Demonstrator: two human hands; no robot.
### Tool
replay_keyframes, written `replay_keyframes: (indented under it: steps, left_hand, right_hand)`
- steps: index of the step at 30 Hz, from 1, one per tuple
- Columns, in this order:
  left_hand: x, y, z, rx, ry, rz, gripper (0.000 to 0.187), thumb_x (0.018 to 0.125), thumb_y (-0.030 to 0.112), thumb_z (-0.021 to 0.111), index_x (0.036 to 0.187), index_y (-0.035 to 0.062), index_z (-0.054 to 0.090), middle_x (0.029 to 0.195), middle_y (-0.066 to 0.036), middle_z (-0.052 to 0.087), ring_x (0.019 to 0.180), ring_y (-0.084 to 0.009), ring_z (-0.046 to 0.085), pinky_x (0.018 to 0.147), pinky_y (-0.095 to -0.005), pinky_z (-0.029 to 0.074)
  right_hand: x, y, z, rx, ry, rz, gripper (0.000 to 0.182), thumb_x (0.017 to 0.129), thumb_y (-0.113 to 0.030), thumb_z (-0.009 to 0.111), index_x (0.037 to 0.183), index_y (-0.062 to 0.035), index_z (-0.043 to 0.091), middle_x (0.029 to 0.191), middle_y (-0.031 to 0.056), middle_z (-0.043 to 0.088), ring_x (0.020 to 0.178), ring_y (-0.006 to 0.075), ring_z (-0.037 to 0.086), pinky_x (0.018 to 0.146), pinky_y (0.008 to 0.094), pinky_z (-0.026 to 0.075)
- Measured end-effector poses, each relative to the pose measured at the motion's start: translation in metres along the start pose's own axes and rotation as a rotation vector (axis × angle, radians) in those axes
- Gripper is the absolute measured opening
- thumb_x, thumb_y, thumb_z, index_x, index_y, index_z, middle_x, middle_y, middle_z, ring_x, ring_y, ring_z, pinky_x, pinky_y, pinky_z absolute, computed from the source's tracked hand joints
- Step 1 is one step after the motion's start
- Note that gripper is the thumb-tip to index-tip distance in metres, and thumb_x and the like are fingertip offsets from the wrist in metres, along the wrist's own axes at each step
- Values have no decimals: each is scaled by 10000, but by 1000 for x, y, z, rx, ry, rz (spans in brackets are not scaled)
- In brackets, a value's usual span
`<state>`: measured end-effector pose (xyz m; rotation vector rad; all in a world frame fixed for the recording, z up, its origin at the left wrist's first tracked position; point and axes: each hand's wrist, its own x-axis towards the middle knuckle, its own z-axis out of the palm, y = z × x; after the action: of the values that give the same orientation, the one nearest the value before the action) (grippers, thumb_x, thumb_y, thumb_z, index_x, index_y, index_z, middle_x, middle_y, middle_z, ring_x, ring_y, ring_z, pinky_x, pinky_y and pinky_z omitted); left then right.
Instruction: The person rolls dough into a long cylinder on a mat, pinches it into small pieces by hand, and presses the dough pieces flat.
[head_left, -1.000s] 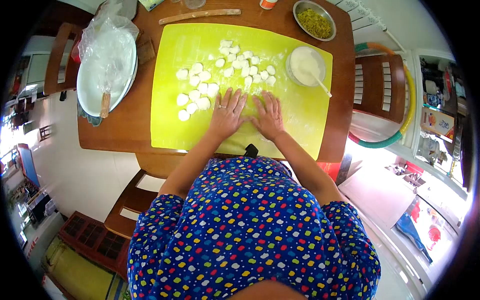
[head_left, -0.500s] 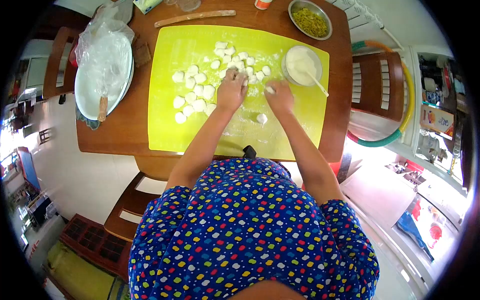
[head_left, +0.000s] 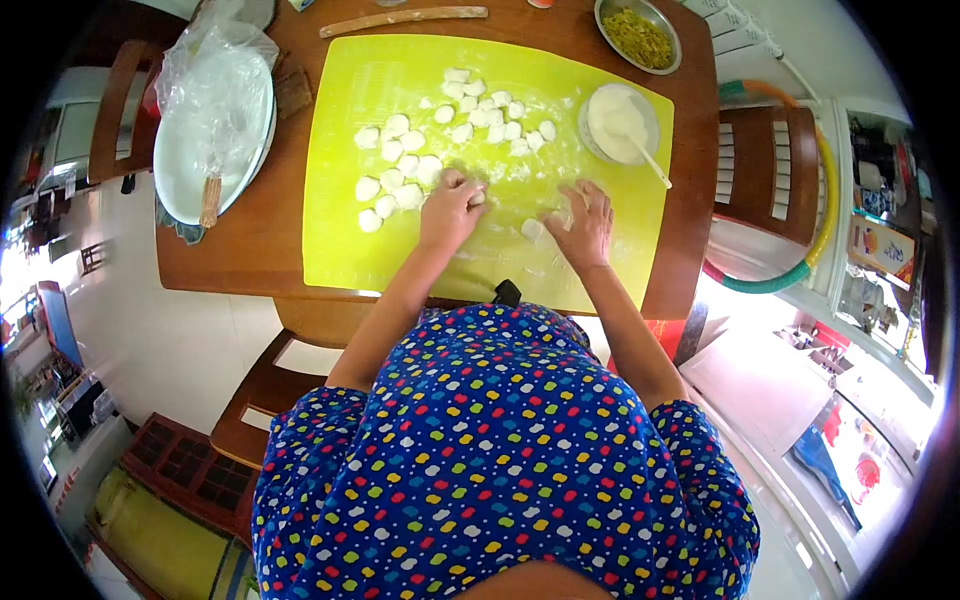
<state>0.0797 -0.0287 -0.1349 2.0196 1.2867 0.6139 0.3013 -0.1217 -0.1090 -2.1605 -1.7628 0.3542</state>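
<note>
My left hand (head_left: 450, 212) is closed around a small white dough piece (head_left: 477, 198), part of which shows by the thumb. On the green mat (head_left: 340, 255), my right hand (head_left: 588, 228) is low with its fingers stretched out. Its thumb points toward another dough piece (head_left: 532, 229) lying on the mat; whether they touch is hard to tell. Several floured dough pieces (head_left: 408, 166) are grouped to the left of my left hand. A second cluster of dough pieces (head_left: 495, 117) lies farther up, amid loose flour.
A bowl of flour (head_left: 592, 135) with a white spoon stands at the mat's right. Beyond it is a metal bowl of chopped greenish-yellow filling (head_left: 640, 38). A rolling pin (head_left: 405, 20) lies behind the mat. At left sits a large white basin (head_left: 170, 195) with plastic over it.
Both hands have come back toward me, away from the far dough cluster. My right hand's fingers have spread from a closed grip on a dough piece. The view has shifted slightly.
</note>
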Motion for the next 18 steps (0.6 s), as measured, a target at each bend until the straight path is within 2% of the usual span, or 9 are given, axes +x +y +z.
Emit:
replay_keyframes:
  steps: [2, 5, 7, 9, 10, 11, 13, 16, 18]
  left_hand:
    - [-4, -4, 0, 7, 8, 27, 263, 697, 194, 769, 943, 146, 688, 884, -75, 600, 780, -284, 631, 636, -405, 513]
    - [-8, -8, 0, 14, -32, 101, 288, 695, 234, 777, 952, 143, 685, 928, -86, 601, 765, -294, 630, 640, -397, 516]
    - [-9, -3, -3, 177, -176, 1, 318, 706, 305, 769, 956, 127, 686, 1034, -102, 582, 884, -304, 615, 719, -427, 509]
    - [-7, 15, -12, 247, -187, 72, 415, 717, 358, 754, 1040, 111, 668, 1134, -121, 560, 1011, -322, 571, 813, -451, 481]
    - [-1, 20, -14, 326, -188, 131, 514, 728, 411, 738, 1124, 94, 650, 1235, -141, 538, 1138, -341, 528, 907, -475, 452]
    - [0, 20, -4, 325, -184, 126, 514, 728, 411, 738, 1124, 94, 650, 1235, -141, 538, 1138, -341, 528, 907, -475, 452]
    - [-3, 17, 23, 378, -30, 338, 714, 771, 504, 675, 1294, 40, 529, 1372, -165, 445, 1320, -394, 344, 1046, -523, 322]
    - [-3, 22, 28, 432, -115, 356, 789, 816, 533, 621, 1371, 3, 435, 1411, -186, 403, 1365, -393, 285, 1106, -519, 236]
    - [-1, 24, 30, 378, -61, 334, 706, 838, 474, 618, 1353, 19, 457, 1382, -189, 429, 1337, -391, 320, 1088, -516, 260]
  right_hand:
    - [2, -11, 8, -69, 60, -25, 505, 807, -310, 694, 1259, -126, 562, 1343, 165, 455, 1254, 366, 406, 1058, 488, 314]
    - [1, -15, 25, -138, -103, -108, 616, 863, -312, 619, 1420, -152, 408, 1501, 187, 259, 1410, 388, 186, 1150, 492, 190]
    - [7, -16, 25, -154, -97, -127, 608, 865, -313, 615, 1415, -149, 415, 1500, 189, 258, 1405, 391, 192, 1145, 493, 193]
    - [6, -11, 26, -184, -93, -134, 599, 867, -314, 611, 1410, -146, 422, 1499, 192, 258, 1400, 394, 198, 1141, 494, 196]
    - [10, -6, 30, -141, -26, -155, 576, 863, -299, 614, 1390, -142, 445, 1479, 185, 297, 1367, 386, 262, 1124, 492, 223]
    - [10, -6, 34, -91, 28, -173, 553, 858, -283, 618, 1370, -137, 467, 1459, 179, 336, 1334, 377, 326, 1107, 490, 251]
    - [32, -18, 30, -6, 47, -175, 508, 853, -256, 619, 1333, -136, 501, 1403, 163, 393, 1263, 360, 403, 1056, 474, 315]
    - [69, -45, 23, 101, 62, -71, 397, 841, -200, 622, 1229, -138, 567, 1270, 132, 488, 1116, 332, 525, 941, 443, 425]
    - [84, -51, 30, 143, 50, 12, 332, 834, -171, 625, 1163, -141, 600, 1193, 117, 525, 1040, 321, 570, 877, 428, 470]
